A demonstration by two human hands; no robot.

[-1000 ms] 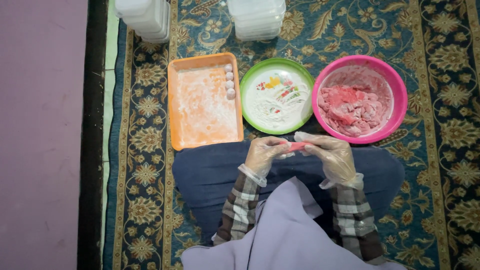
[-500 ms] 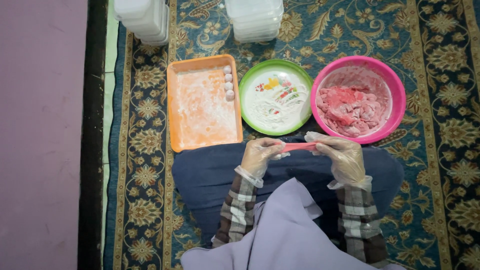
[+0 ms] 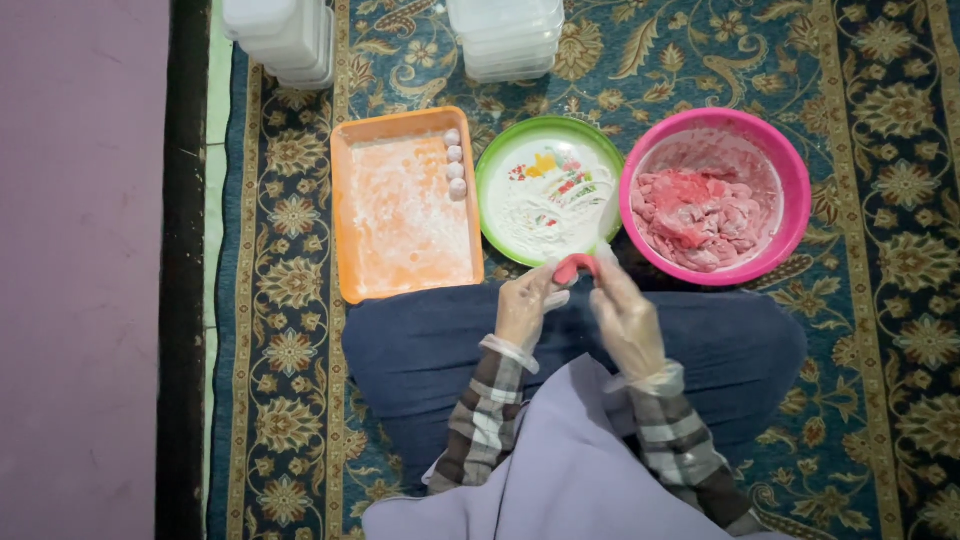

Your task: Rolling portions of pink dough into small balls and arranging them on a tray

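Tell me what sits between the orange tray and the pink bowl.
The green plate, dusted white, lies between the orange tray and the pink bowl, seen in the head view.

A patterned carpet [image 3: 880, 330] is spread over the floor, with a plain mauve strip [image 3: 80, 300] seen along its left edge. On the carpet are set an orange tray [image 3: 345, 220], a green plate [image 3: 490, 175] just beside it and a pink bowl [image 3: 795, 200]. Two stacks of clear tubs [image 3: 505, 40] are placed at the far edge.
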